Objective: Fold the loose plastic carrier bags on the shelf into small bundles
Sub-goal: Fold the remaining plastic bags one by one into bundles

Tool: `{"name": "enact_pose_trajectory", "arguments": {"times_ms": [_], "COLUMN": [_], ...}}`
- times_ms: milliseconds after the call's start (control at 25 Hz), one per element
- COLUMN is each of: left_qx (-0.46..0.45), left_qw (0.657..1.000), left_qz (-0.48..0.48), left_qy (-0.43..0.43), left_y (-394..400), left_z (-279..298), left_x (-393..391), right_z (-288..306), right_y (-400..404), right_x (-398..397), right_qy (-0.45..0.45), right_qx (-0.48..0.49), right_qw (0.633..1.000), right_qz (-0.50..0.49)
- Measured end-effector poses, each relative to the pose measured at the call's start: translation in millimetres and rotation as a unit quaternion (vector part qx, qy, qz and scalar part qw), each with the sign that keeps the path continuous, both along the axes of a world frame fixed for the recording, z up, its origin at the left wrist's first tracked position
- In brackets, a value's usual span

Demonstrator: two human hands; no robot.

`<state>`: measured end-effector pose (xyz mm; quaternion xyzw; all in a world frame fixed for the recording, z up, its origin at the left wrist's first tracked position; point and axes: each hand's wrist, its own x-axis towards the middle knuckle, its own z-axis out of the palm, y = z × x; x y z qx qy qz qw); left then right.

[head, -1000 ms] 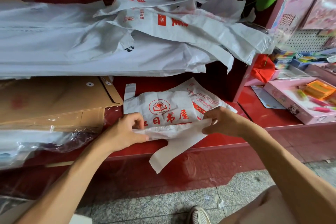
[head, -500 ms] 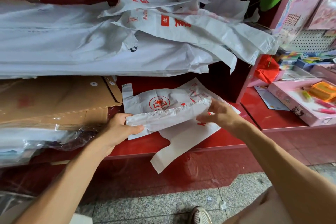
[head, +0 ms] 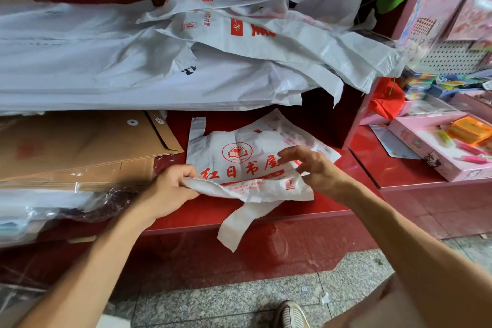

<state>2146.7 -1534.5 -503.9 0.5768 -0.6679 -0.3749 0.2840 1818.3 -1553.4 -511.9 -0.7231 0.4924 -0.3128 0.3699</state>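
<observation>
Folding is under way on one carrier bag (head: 239, 162), white with red print, lying flat on the red shelf (head: 332, 205) at the centre of the frame, one handle hanging over the front edge. Our left hand (head: 170, 189) pinches the bag's near left corner, fingers curled around the lifted plastic; our right hand (head: 311, 168) hovers over the bag's right side, fingers spread wide and holding nothing. We judge this to be an early fold, the bag not yet halved. Next, we think, the right hand must take the near right edge so both hands can carry it away from us and press the crease flat. Counting: one bag in hand, a loose heap of bags (head: 266, 34) across the upper frame, at least three printed ones though we cannot tell exactly, and one stack of brown envelopes (head: 80, 149) at the left.
</observation>
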Motion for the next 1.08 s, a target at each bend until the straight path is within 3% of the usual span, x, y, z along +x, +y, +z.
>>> {"name": "enact_pose_trajectory", "arguments": {"times_ms": [80, 160, 240, 440, 560, 640, 720, 840, 960, 1080], "left_qx": [-0.002, 0.0, 0.0, -0.064, -0.056, -0.036, 0.016, 0.093, 0.088, 0.081], "left_qw": [0.993, 0.978, 0.972, 0.982, 0.979, 0.988, 0.992, 0.989, 0.987, 0.986], "left_qz": [0.052, 0.046, 0.028, -0.018, -0.028, -0.014, -0.053, -0.099, -0.137, -0.143], "left_qy": [0.102, 0.203, 0.234, 0.179, 0.194, 0.148, 0.112, 0.065, -0.019, -0.033], "left_y": [0, 0, 1, 5, 6, 5, 7, 7, 4, 6], "left_z": [5, 9, 11, 17, 20, 17, 16, 13, 10, 15], "left_x": [0, -2, -3, -5, -6, -7, -7, -3, 3, 1], "right_z": [0, 6, 16, 29, 25, 23, 28, 34, 29, 27], "right_y": [2, 4, 7, 2, 2, 4, 5, 2, 0, 0], "right_x": [5, 10, 16, 5, -3, -6, -8, -9, -6, -2], "right_qy": [-0.05, -0.136, -0.23, -0.348, -0.338, -0.324, -0.398, -0.521, -0.4, -0.289], "right_qx": [-0.033, -0.034, -0.012, 0.059, 0.084, 0.115, 0.155, 0.215, 0.287, 0.323], "right_qw": [0.998, 0.989, 0.968, 0.924, 0.93, 0.933, 0.896, 0.8, 0.811, 0.851], "right_qz": [-0.005, -0.047, -0.099, -0.147, -0.118, -0.103, -0.122, -0.205, -0.316, -0.295]}}
